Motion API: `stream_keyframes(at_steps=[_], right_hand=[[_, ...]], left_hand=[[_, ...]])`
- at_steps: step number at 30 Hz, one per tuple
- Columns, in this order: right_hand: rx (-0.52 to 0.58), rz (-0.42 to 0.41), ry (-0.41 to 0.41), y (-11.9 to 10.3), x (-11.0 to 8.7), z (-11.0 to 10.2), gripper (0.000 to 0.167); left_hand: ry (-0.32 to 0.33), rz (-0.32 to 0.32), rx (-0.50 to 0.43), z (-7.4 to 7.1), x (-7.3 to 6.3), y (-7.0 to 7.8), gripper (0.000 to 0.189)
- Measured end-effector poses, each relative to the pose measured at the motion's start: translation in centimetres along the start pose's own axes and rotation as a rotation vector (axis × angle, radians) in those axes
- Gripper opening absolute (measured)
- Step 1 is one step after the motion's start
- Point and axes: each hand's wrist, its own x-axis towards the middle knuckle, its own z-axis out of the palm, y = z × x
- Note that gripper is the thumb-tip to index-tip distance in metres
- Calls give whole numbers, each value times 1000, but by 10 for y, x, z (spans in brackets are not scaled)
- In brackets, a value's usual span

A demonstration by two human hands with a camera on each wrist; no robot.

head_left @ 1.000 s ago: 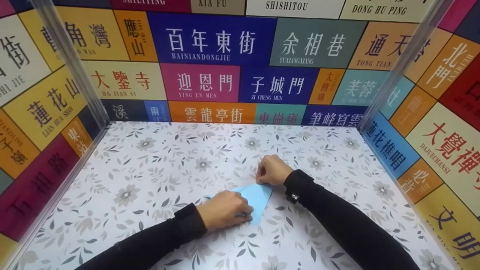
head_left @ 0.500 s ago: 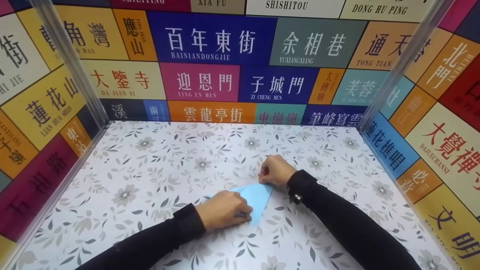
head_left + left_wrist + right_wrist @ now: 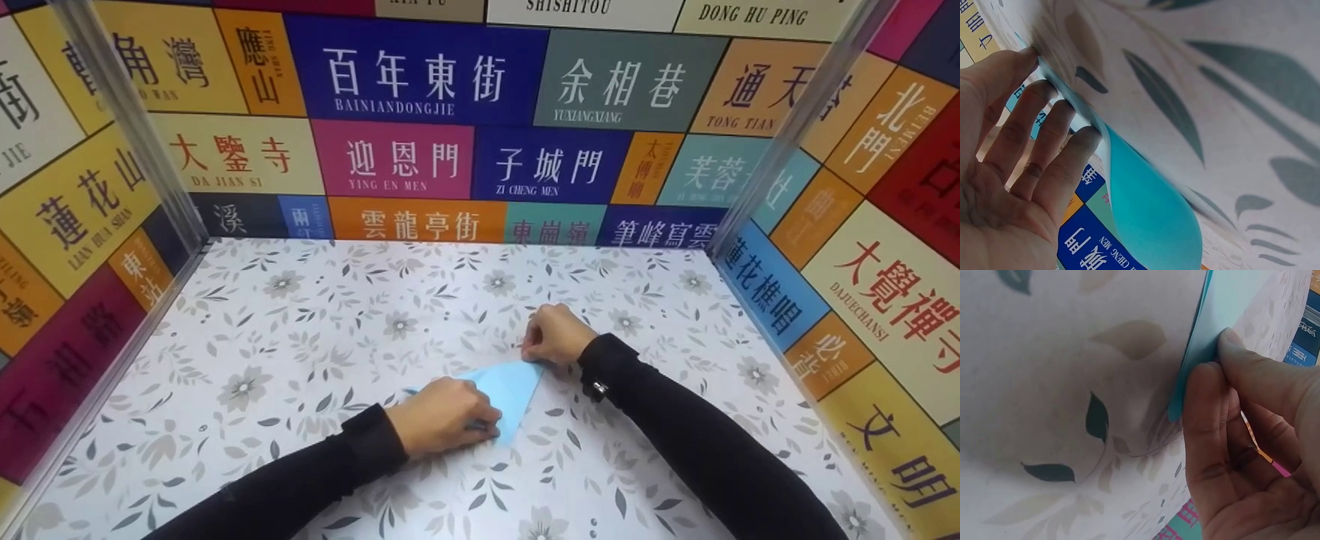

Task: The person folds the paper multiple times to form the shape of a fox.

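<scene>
A light blue sheet of paper (image 3: 514, 394), folded over, lies on the flowered tabletop. My left hand (image 3: 442, 416) rests on its left side, covering part of it. In the left wrist view, the fingertips of the left hand (image 3: 1022, 152) press on the paper, and a loose flap of the paper (image 3: 1151, 208) curves up beside them. My right hand (image 3: 559, 335) is at the far right corner. Seen from the right wrist, the thumb and index finger of the right hand (image 3: 1247, 433) pinch the paper (image 3: 1201, 349) near its narrow end, where its layers lie together.
The tabletop (image 3: 337, 292) carries a grey leaf and flower pattern. A back wall (image 3: 420, 67) and two side walls, covered in colourful signs with Chinese characters, enclose it. Clear upright strips (image 3: 161, 142) stand at the corners.
The right hand has shifted slightly right at the paper's corner. The left hand stays in place on the paper. The head view has tilted and turned a little.
</scene>
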Motion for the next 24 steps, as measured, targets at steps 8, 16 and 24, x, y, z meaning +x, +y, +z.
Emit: stream_keyframes(at_steps=[8,16,24], right_hand=[[0,30,1,6,-3,-6,9],[-22,32,3,12,-5,-10,9],[-60,-5,11,24,-5,-10,10]], left_hand=[[-2,-6,-4,-1,1,0,13],[0,-3,8,-1,0,1,13],[-1,-19,6,1,0,1,13]])
